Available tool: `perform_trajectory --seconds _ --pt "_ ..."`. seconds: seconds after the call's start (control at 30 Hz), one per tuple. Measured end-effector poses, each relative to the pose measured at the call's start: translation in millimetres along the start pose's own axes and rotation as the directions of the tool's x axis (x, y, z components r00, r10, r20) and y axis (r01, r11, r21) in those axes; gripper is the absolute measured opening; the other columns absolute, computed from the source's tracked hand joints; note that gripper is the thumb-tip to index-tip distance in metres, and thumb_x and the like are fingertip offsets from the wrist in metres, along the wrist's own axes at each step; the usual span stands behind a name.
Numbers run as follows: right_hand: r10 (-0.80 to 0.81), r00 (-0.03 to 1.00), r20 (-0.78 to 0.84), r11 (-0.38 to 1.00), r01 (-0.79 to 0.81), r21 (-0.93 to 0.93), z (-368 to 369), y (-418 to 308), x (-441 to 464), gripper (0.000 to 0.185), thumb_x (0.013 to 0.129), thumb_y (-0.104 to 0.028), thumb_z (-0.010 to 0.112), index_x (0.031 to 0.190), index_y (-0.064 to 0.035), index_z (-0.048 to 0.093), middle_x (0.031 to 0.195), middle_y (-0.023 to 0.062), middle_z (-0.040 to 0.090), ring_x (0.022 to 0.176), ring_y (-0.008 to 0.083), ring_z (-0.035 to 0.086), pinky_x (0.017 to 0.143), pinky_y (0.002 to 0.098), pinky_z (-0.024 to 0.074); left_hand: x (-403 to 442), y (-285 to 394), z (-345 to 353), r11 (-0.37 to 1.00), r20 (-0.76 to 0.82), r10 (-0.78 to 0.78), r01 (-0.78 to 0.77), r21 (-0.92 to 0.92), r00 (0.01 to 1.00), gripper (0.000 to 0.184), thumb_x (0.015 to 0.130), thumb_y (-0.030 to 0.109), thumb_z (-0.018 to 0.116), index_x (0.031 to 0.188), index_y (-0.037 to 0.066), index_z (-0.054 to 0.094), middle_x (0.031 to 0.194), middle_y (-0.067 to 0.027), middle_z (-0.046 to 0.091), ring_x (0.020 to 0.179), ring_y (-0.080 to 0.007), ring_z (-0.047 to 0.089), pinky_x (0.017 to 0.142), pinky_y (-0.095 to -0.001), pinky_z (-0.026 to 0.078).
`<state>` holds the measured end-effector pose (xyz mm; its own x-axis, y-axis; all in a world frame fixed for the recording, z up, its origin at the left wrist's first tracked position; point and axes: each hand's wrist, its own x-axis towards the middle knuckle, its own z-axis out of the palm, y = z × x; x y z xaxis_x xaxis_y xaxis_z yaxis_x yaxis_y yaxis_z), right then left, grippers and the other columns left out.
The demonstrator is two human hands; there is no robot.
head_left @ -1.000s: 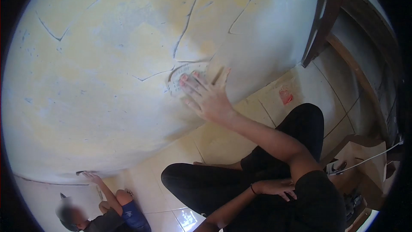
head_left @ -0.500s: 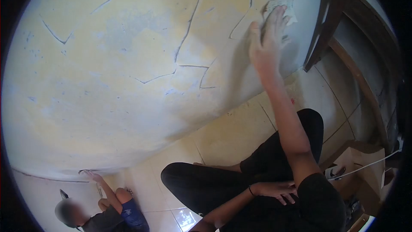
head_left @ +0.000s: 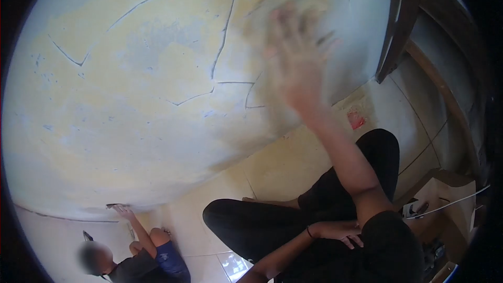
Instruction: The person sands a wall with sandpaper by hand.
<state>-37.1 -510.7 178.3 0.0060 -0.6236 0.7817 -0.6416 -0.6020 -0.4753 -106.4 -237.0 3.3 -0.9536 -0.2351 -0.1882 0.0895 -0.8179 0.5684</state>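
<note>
My right hand is raised against the pale, yellow-patched wall, blurred by motion. Its fingers are spread over a thin sheet, which it presses to the surface; the blur hides most of the sheet's outline. Dark cracks or grooves run across the wall to the left of this hand. My left hand rests empty on my lap, fingers loosely apart, with a dark band at the wrist.
At the lower left a co-worker sits with a hand at the wall's foot. Right of my knees are a red scrap on the tiled floor, a curved wooden frame and an open cardboard box with a white cable across it.
My right hand first moved up and right across the wall with the sheet, then back a little left. My left hand stays on my lap. The view has shifted slightly.
</note>
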Motion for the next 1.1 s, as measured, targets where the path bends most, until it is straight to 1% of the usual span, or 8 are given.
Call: perform_trajectory --seconds 0.17,0.27,0.37,0.47,0.57,0.77,0.9,1.1 --pt "0.281 0.957 -0.071 0.959 -0.278 0.052 -1 85 16 0.058 0.097 -0.040 0.041 0.149 -0.0181 0.029 0.156 0.0091 0.022 0.142 0.0427 0.016 0.101 0.0754 0.0007 4 -2 -6 0.995 -0.025 -0.100 0.100 -0.021 0.995 0.067 0.097 0.053 0.041 0.142 0.008 0.022 0.136 -0.0168 0.041 0.119 -0.0279 0.054 0.093 -0.0397 0.049" --pt "0.230 0.955 -0.187 0.952 -0.180 0.249 19 59 11 0.061 0.096 -0.042 0.044 0.149 -0.0172 0.029 0.157 0.0096 0.020 0.142 0.0446 0.013 0.101 0.0753 -0.0019 2 -1 -5 0.996 -0.025 -0.088 0.087 -0.018 0.996 0.066 0.097 0.052 0.042 0.142 0.008 0.024 0.136 -0.0173 0.041 0.119 -0.0281 0.054 0.093 -0.0399 0.049" --pt "-0.047 0.997 0.057 0.998 0.045 0.032 20 -13 -15 0.064 0.091 -0.035 0.052 0.148 -0.0130 0.031 0.155 0.0171 0.021 0.140 0.0491 0.016 0.101 0.0754 0.0072 3 -7 -9 0.996 -0.009 -0.085 0.084 -0.043 0.996 0.060 0.099 0.048 0.040 0.142 0.008 0.025 0.136 -0.0163 0.041 0.118 -0.0277 0.054 0.094 -0.0402 0.049" --pt "-0.335 0.913 0.233 0.917 0.259 0.304 32 -58 -67 0.063 0.087 -0.048 0.053 0.144 -0.0240 0.039 0.152 0.0048 0.032 0.139 0.0437 0.024 0.092 0.0842 0.0063 7 -9 -10 0.995 0.029 -0.057 0.059 -0.078 0.998 0.055 0.101 0.041 0.039 0.143 0.008 0.025 0.135 -0.0141 0.041 0.119 -0.0267 0.053 0.095 -0.0399 0.049" --pt "-0.402 0.891 0.211 0.903 0.347 0.255 41 -47 -74 0.060 0.089 -0.047 0.051 0.144 -0.0264 0.039 0.152 -0.0009 0.031 0.139 0.0414 0.024 0.090 0.0856 0.0049 4 -10 -13 0.998 0.066 -0.009 0.014 -0.067 0.998 0.054 0.101 0.038 0.040 0.144 0.008 0.024 0.136 -0.0124 0.041 0.120 -0.0258 0.052 0.096 -0.0396 0.048" --pt "0.096 0.992 -0.081 0.995 -0.095 0.019 3 33 12 0.052 0.097 -0.035 0.041 0.148 -0.0255 0.032 0.157 0.0064 0.022 0.143 0.0402 0.016 0.099 0.0775 0.0015 4 -10 -13 0.996 0.048 -0.043 0.046 -0.072 0.998 0.061 0.100 0.044 0.039 0.146 0.009 0.019 0.137 -0.0133 0.039 0.121 -0.0277 0.052 0.096 -0.0417 0.047" --pt "0.315 0.938 -0.148 0.937 -0.282 0.207 0 107 26 0.056 0.098 -0.039 0.040 0.149 -0.0219 0.029 0.157 0.0096 0.017 0.142 0.0431 0.014 0.101 0.0761 0.0042 5 0 -8 0.994 0.014 -0.106 0.106 -0.005 0.994 0.067 0.099 0.050 0.038 0.147 0.009 0.015 0.139 -0.0151 0.038 0.122 -0.0298 0.052 0.097 -0.0428 0.046" --pt "0.019 1.000 0.005 0.997 -0.020 0.076 16 -2 -8 0.060 0.094 -0.037 0.047 0.149 -0.0215 0.030 0.157 0.0125 0.019 0.143 0.0439 0.012 0.104 0.0722 0.0061 5 -3 -10 0.992 0.029 -0.122 0.123 -0.032 0.992 0.064 0.100 0.048 0.038 0.147 0.010 0.017 0.141 -0.0135 0.037 0.123 -0.0300 0.051 0.097 -0.0429 0.046"
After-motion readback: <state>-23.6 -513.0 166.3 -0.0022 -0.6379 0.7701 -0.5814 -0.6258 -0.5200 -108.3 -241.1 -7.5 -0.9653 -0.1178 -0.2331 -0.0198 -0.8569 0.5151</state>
